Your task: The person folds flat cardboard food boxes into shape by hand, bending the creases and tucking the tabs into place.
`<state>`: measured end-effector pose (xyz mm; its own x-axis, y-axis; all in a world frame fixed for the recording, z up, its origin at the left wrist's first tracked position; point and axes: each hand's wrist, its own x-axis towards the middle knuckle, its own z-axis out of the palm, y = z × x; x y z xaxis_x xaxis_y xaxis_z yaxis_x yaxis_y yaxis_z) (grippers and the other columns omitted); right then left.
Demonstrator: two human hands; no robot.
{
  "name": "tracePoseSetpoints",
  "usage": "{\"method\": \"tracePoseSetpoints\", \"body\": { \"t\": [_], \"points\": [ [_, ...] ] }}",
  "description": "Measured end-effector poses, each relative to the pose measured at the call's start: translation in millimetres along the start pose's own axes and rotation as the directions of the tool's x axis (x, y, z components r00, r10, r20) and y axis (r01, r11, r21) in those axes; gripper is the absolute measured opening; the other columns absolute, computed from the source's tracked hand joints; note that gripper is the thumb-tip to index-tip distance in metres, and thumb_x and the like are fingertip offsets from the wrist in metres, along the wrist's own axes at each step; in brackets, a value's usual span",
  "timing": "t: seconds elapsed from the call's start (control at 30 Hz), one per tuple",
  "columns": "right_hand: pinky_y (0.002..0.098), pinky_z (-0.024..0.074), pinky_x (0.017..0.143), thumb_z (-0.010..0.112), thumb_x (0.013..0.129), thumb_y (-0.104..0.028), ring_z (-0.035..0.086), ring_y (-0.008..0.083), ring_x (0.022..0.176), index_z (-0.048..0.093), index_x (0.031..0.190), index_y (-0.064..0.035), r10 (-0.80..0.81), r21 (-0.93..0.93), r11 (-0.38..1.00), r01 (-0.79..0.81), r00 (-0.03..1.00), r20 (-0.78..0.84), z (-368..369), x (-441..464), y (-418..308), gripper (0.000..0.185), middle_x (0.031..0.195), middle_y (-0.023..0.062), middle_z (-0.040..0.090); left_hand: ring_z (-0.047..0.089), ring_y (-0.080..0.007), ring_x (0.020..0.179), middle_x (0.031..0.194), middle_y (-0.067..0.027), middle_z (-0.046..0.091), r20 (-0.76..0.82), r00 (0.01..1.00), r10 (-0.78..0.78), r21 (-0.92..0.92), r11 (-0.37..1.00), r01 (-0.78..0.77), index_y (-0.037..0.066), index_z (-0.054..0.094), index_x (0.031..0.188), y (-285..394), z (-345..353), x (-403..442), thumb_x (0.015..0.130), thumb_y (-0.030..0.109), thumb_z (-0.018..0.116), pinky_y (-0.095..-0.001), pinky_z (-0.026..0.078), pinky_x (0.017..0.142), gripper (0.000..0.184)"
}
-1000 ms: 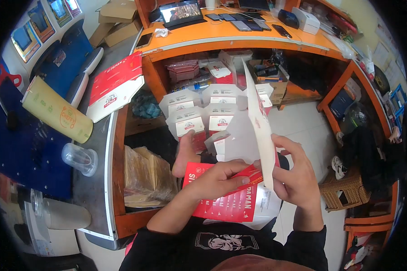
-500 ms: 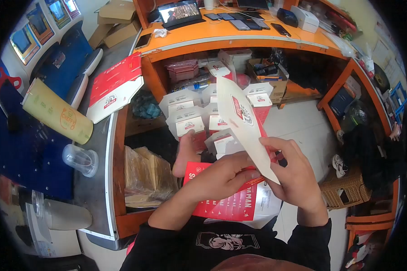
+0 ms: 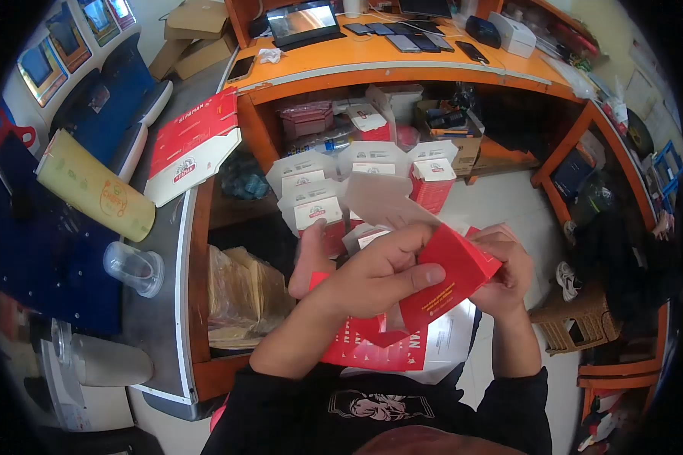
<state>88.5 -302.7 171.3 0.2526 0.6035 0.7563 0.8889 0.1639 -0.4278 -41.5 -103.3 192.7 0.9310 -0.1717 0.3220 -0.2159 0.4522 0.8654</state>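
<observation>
Well, an orange desk (image 3: pixel 319 61) runs across the back of the room, with a tablet (image 3: pixel 303 24) and lots of phones (image 3: pixel 417 38) on top. A grey table (image 3: pixel 148 315) is on the left, with a tall yellow cup (image 3: pixel 97 186) and a small clear cup (image 3: pixel 134 268).

Red and white boxes (image 3: pixel 319 210) stand close together below the desk, white flaps up; I can't see inside them. Behind them, a brown carton (image 3: pixel 465 148) has dark things in it.

A red box (image 3: pixel 451 277), partly folded, is up over the lap, above a pile of flat red sheets (image 3: pixel 376 349). The left hand (image 3: pixel 383 273) pinches it, thumb in front. The right hand (image 3: pixel 508 265) has its fingers bent tight on the other end; some fingertips are hidden.

The box's long white flap points at the standing boxes. Pale floor tiles (image 3: pixel 501 201) lie to their right, reaching toward a woven basket (image 3: pixel 584 322).
</observation>
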Motion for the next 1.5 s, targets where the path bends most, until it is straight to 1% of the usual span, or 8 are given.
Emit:
{"method": "tracePoseSetpoints", "body": {
  "t": [0.2,0.23,0.43,0.83,1.0,1.17,1.33,1.5],
  "points": [
    [0.045,0.0493,0.094,0.095,0.061,-0.026,0.059,0.033,0.119,0.069,0.109,-0.0102,0.104,-0.163,0.977,-0.137,0.974,-0.2,8,20,-29,0.057,0.124,0.0136,0.064,0.062,-0.01,0.11,0.124,-0.0068,0.064,-0.215,0.975,0.057,0.112,0.993,-0.034,0.0,0.049,0.138,8,-7,4,0.107,0.017,0.054,-0.0279,0.051,0.093,0.036],
    [0.0457,0.0492,0.094,0.095,0.062,-0.026,0.057,0.0342,0.121,0.07,0.108,-0.0118,0.047,-0.188,0.979,-0.08,0.984,-0.174,6,23,-33,0.055,0.127,0.0131,0.062,0.06,-0.0177,0.122,0.133,-0.0117,0.062,-0.3,0.953,0.048,0.027,0.999,-0.042,-0.001,0.049,0.139,9,-12,7,0.106,0.019,0.056,-0.0349,0.048,0.104,0.039],
    [0.041,0.052,0.085,0.089,0.069,-0.027,0.061,0.0321,0.116,0.076,0.104,-0.0185,-0.217,-0.325,0.908,0.266,0.96,0.178,10,15,-48,0.038,0.125,0.0083,0.064,0.069,-0.0179,0.107,0.12,-0.0127,0.068,-0.474,0.859,0.193,0.009,0.977,-0.214,0.004,0.05,0.129,2,-14,27,0.106,0.02,0.055,-0.0335,0.057,0.093,0.029],
    [0.038,0.0508,0.075,0.086,0.068,-0.007,0.067,0.0312,0.104,0.073,0.086,-0.005,-0.195,-0.586,0.792,0.173,0.98,0.025,18,28,-52,0.022,0.106,0.0082,0.071,0.064,-0.0237,0.116,0.128,-0.0151,0.062,-0.459,0.87,0.181,-0.091,0.964,-0.248,0.005,0.046,0.139,-10,-8,36,0.104,0.012,0.058,-0.04,0.055,0.097,0.038],
    [0.0394,0.0532,0.076,0.085,0.067,-0.004,0.069,0.0314,0.099,0.069,0.08,-0.0041,-0.236,-0.58,0.799,0.158,0.97,-0.062,26,24,-40,0.021,0.101,0.0079,0.072,0.063,-0.0125,0.1,0.113,-0.0076,0.067,-0.519,0.851,0.085,-0.003,0.995,-0.102,0.003,0.06,0.125,-20,1,31,0.102,0.024,0.065,-0.0285,0.051,0.087,0.031],
    [0.0413,0.0568,0.081,0.084,0.065,-0.002,0.071,0.0316,0.095,0.064,0.074,-0.0064,-0.386,-0.368,0.837,0.404,0.914,0.126,18,19,-39,0.023,0.097,0.0081,0.072,0.063,-0.0104,0.096,0.105,-0.0057,0.068,-0.515,0.831,0.209,-0.08,0.954,-0.29,0.003,0.06,0.117,-7,-1,38,0.102,0.02,0.064,-0.0273,0.051,0.083,0.023],
    [0.0446,0.0577,0.076,0.082,0.068,-0.005,0.07,0.0309,0.096,0.063,0.074,-0.0071,-0.427,-0.533,0.771,0.349,0.904,-0.025,20,15,-29,0.02,0.1,0.0084,0.069,0.061,-0.0219,0.121,0.133,-0.0118,0.06,-0.449,0.892,0.045,-0.179,0.974,-0.14,0.005,0.05,0.137,-9,6,29,0.103,0.008,0.057,-0.0403,0.049,0.105,0.035],
    [0.0446,0.0566,0.077,0.081,0.065,-0.005,0.067,0.0299,0.096,0.063,0.073,-0.0065,-0.383,-0.57,0.758,0.317,0.924,0.004,35,9,-36,0.02,0.101,0.0083,0.069,0.061,-0.0216,0.121,0.132,-0.0105,0.06,-0.466,0.881,0.083,-0.195,0.961,-0.194,0.004,0.05,0.138,-27,18,25,0.105,0.009,0.054,-0.0383,0.049,0.105,0.034]
  ]
}}
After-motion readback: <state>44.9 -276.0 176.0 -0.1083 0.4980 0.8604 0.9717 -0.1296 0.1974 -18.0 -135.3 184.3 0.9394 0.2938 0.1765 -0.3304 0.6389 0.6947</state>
